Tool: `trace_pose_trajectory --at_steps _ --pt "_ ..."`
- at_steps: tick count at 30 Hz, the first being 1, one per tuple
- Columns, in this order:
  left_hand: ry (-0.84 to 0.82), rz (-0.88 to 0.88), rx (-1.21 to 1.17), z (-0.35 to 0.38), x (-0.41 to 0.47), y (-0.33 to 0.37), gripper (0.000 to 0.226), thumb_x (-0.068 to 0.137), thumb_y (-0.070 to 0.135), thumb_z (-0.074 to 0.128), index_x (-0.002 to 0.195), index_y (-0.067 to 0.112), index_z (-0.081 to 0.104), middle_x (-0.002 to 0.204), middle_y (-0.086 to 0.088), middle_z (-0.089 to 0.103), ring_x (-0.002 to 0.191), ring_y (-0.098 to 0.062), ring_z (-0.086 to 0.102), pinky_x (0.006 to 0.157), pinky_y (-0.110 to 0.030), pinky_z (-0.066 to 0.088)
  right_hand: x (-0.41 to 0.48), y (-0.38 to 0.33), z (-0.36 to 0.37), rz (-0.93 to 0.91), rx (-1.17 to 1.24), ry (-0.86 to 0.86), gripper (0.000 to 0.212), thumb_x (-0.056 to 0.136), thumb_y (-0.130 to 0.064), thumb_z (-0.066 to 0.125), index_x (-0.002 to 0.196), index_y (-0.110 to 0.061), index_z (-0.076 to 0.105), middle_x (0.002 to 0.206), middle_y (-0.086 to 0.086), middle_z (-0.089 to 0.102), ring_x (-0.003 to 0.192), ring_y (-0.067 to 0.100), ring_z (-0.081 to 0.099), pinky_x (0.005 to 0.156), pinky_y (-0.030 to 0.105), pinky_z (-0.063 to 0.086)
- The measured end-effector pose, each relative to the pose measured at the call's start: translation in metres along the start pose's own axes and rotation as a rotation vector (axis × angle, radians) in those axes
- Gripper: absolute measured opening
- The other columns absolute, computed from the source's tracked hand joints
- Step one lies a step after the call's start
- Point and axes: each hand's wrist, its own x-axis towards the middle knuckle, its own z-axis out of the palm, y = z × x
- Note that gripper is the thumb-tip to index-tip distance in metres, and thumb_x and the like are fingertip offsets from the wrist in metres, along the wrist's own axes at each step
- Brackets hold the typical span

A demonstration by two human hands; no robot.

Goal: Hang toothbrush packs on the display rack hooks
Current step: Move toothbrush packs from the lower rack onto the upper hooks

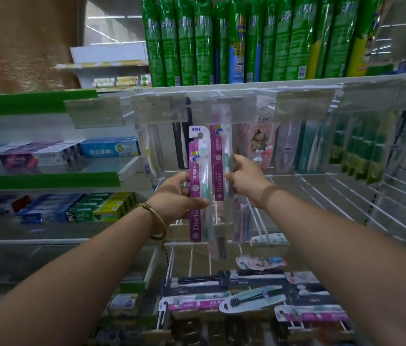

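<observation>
A pack (198, 181) is clamped in the fingers of the left hand (175, 196) before the rack (334, 193). The rack's hung pack (218, 168) is pinched by the right hand (246, 181).

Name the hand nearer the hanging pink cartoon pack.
Right. Right hand, pinching the hung purple pack, below the pink cartoon pack; left hand grips the loose purple pack farther left.

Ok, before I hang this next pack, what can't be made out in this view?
- Hooks: head view, hidden behind the frosted label holders; whether the hanging purple pack at the right hand is fully on cannot be told.
- Small print on the held pack in the left hand: too small.
- Green packs at far right: blurred.
- Loose packs below: front ones cut off by the bottom edge.
</observation>
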Motion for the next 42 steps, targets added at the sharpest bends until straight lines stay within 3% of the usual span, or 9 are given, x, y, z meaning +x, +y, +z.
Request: trace_pose_trajectory --at_steps 3,5,8,11,13,19,28,36,42 --pt "-0.002 0.000 0.004 0.000 -0.002 -0.001 0.044 0.080 0.000 0.075 0.115 0.019 0.056 0.089 -0.002 0.077 0.091 -0.022 0.075 0.084 -0.049 0.059 -0.002 0.000 0.002 0.019 -0.078 0.026 0.046 0.102 -0.014 0.051 0.146 -0.023 0.044 0.119 0.005 0.067 0.096 0.018 0.067 0.078 0.036 0.058" --pt "-0.007 0.000 0.014 0.001 -0.005 -0.001 0.044 0.080 0.001 0.076 0.116 0.018 0.056 0.091 -0.003 0.077 0.091 -0.021 0.075 0.085 -0.050 0.059 -0.006 0.001 0.002 0.029 -0.153 0.054 0.052 0.102 -0.022 0.052 0.152 -0.022 0.035 0.131 0.007 0.060 0.084 0.014 0.061 0.068 0.029 0.051" --pt "-0.015 0.006 0.039 0.003 -0.010 -0.001 0.045 0.081 0.004 0.076 0.117 0.020 0.055 0.093 -0.003 0.077 0.092 -0.021 0.075 0.086 -0.050 0.059 -0.013 0.001 -0.003 0.031 -0.210 0.111 0.058 0.102 -0.029 0.052 0.154 -0.019 0.029 0.126 0.009 0.057 0.065 0.011 0.052 0.058 0.028 0.046" --pt "-0.026 0.019 0.046 0.006 -0.015 0.001 0.044 0.082 0.004 0.076 0.116 0.020 0.055 0.094 -0.004 0.077 0.092 -0.021 0.075 0.087 -0.050 0.059 -0.023 -0.002 -0.006 0.039 -0.170 0.125 0.055 0.100 -0.033 0.056 0.150 -0.020 0.037 0.144 0.006 0.049 0.094 0.019 0.062 0.076 0.037 0.058" --pt "-0.032 0.027 0.027 0.010 -0.018 0.003 0.043 0.081 0.003 0.076 0.116 0.019 0.056 0.094 -0.005 0.077 0.092 -0.021 0.075 0.087 -0.050 0.059 -0.037 -0.005 -0.006 0.089 -0.043 0.064 0.049 0.099 -0.034 0.058 0.144 -0.023 0.045 0.132 0.004 0.056 0.105 0.024 0.064 0.079 0.042 0.061" --pt "-0.039 0.057 -0.042 0.022 -0.029 0.012 0.046 0.080 0.002 0.076 0.118 0.020 0.056 0.100 -0.008 0.076 0.095 -0.024 0.074 0.086 -0.048 0.059 -0.089 -0.011 -0.010 0.073 0.150 -0.261 0.037 0.096 -0.023 0.064 0.131 -0.027 0.052 0.121 0.007 0.067 0.100 0.027 0.072 0.078 0.047 0.061" --pt "-0.057 0.098 -0.043 0.044 -0.048 0.024 0.041 0.082 0.001 0.075 0.116 0.019 0.059 0.107 -0.010 0.071 0.094 -0.021 0.073 0.078 -0.039 0.061 -0.118 -0.020 -0.019 -0.029 0.098 -0.180 0.024 0.094 -0.004 0.063 0.113 -0.018 0.063 0.105 0.014 0.071 0.090 0.023 0.073 0.065 0.036 0.061" --pt "-0.001 0.060 -0.117 0.043 -0.055 0.031 0.045 0.087 -0.011 0.063 0.123 0.015 0.056 0.103 -0.012 0.070 0.083 -0.018 0.075 0.066 -0.031 0.061 -0.118 -0.030 -0.021 -0.078 0.126 -0.101 0.035 0.095 -0.003 0.061 0.128 -0.013 0.058 0.105 0.013 0.071 0.086 0.022 0.074 0.060 0.034 0.061" --pt "0.008 -0.002 -0.106 0.041 -0.050 0.023 0.042 0.085 -0.012 0.064 0.117 0.016 0.058 0.098 -0.012 0.070 0.088 -0.023 0.074 0.073 -0.041 0.062 -0.105 -0.038 -0.024 -0.093 0.133 -0.090 0.043 0.096 -0.003 0.059 0.137 -0.013 0.052 0.102 0.008 0.072 0.078 0.015 0.074 0.056 0.028 0.059"
